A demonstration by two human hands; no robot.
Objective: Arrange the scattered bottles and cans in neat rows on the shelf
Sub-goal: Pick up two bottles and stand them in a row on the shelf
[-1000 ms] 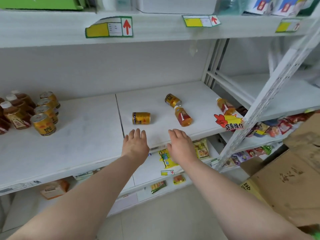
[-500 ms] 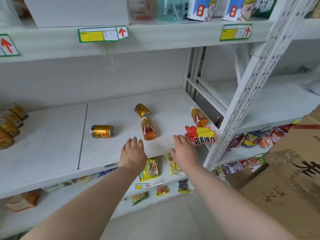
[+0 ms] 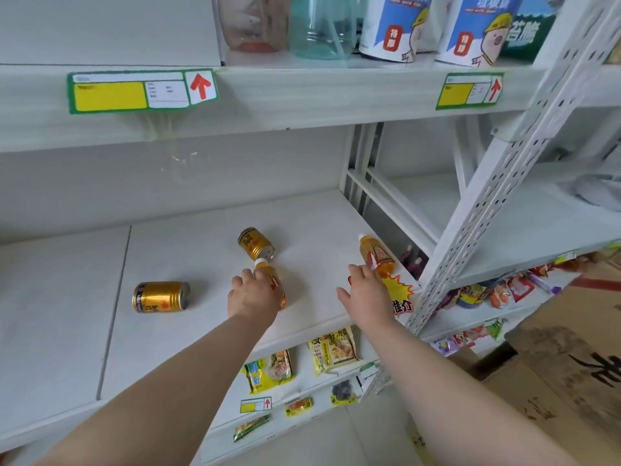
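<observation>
The shelf (image 3: pixel 201 331) is a white board, wide and bare along its left stretch, with a seam running front to back. Just right of that seam a gold can (image 3: pixel 160 296) lies on its side, clear of everything, well back from the front lip. Further in, a second can (image 3: pixel 255 243) lies tipped, its end almost touching the white cap of a bottle (image 3: pixel 273 280) that lies flat, pointing toward the wall. The left hand (image 3: pixel 252 295) covers that bottle, fingers curled over its body; whether it truly grips I cannot tell from behind. Open board lies between this and the right hand (image 3: pixel 364 290), which is spread wide, fingertips at the lower end of another bottle (image 3: pixel 377 255) lying near the shelf's right edge, close to the front corner. A yellow starburst tag (image 3: pixel 400 292) hangs off the lip there. Beyond stands a perforated post (image 3: pixel 497 183). Snack packets (image 3: pixel 332 351) sit on lower shelves; cardboard boxes (image 3: pixel 571 375) stand to the right.
</observation>
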